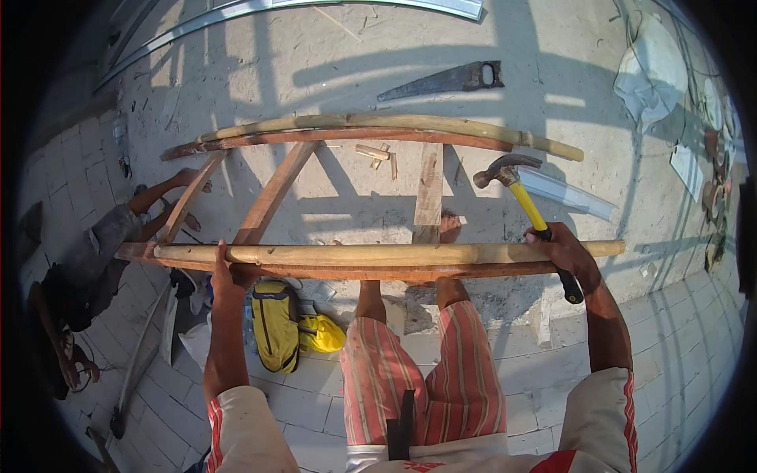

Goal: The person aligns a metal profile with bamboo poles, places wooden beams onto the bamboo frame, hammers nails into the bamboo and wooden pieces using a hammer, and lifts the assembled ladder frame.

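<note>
Crossing the near bamboo pole (378, 255) at right of centre, the hammer (525, 203) has its mid-handle hidden inside the right hand (566, 251), which is wrapped around it; the head juts above, the black butt below. Whether that hand also touches the pole is hard to tell. At left of centre, the left hand (225, 273) grips pole and wooden beam (331, 273), fingers partly hidden. Another person (106, 240), far left, is partly lost in darkness.

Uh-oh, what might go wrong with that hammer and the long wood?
The hammer might slip, because the right hand seems to be touching the bamboo pole too. And if the wooden frame dropped, it might hit the bare foot showing between its rails.
</note>
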Action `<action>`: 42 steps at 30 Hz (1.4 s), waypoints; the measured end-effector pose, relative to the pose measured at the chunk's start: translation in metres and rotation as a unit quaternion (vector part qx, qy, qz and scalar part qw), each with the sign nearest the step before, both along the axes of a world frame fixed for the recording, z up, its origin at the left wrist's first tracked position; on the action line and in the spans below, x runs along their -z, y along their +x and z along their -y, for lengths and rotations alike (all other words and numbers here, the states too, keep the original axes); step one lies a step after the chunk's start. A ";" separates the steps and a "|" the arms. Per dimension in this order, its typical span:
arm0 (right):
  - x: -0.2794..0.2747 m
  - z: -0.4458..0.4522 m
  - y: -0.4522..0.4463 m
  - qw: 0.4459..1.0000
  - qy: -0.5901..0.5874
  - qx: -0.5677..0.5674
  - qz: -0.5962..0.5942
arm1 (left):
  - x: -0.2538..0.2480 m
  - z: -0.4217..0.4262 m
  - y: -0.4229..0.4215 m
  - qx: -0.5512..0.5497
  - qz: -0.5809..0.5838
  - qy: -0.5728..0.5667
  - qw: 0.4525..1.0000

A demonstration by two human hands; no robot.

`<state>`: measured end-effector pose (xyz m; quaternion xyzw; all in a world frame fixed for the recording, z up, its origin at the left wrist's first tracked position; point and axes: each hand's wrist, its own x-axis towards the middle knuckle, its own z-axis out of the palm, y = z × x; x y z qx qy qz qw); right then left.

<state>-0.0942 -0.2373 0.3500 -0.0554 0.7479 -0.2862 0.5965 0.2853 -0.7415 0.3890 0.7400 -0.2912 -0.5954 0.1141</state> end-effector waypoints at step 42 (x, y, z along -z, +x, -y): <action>-0.008 0.065 -0.113 0.969 0.021 0.020 -0.244 | 0.038 0.031 -0.158 -0.122 -0.361 -0.192 0.904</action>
